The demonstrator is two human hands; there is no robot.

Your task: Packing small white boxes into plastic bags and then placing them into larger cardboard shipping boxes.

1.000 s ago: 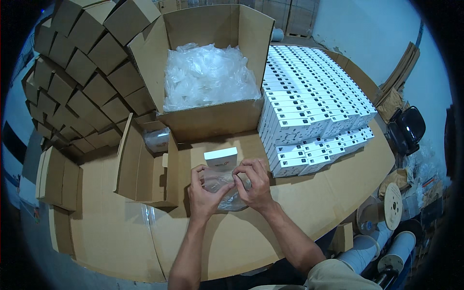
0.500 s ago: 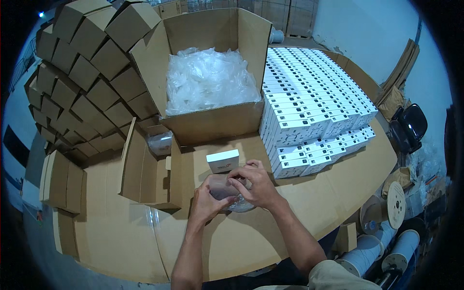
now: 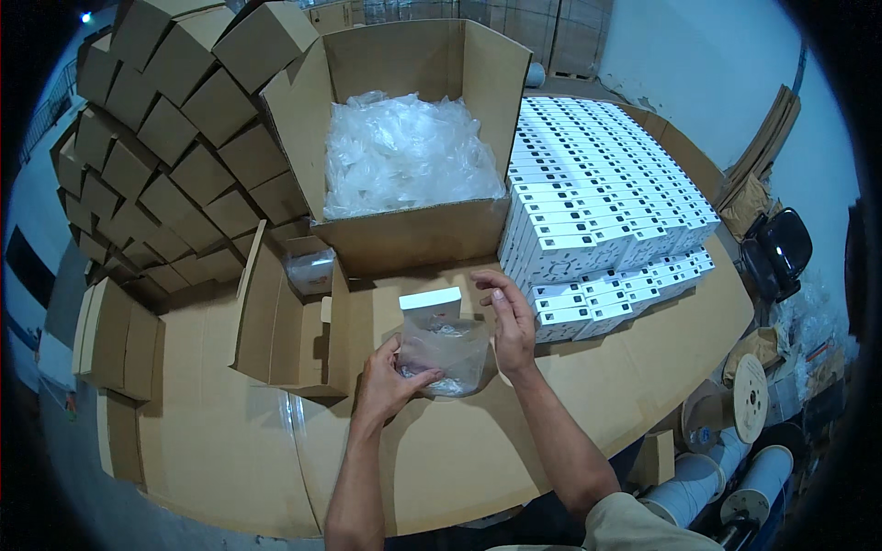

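Your left hand [image 3: 378, 381] grips a clear bag [image 3: 459, 354]. From that bag: your right hand [image 3: 511, 329], grasping nothing, at 2 o'clock; white box [image 3: 431, 301] and large carton [image 3: 413, 243] at 12.

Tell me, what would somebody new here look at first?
Probably the big carton at the back middle, heaped with shiny clear bags. Then the neat rows of white boxes stacked to its right, and the tall pile of brown boxes to its left. In front of the carton, the left grip holds one clear bag, close to a lone white box.
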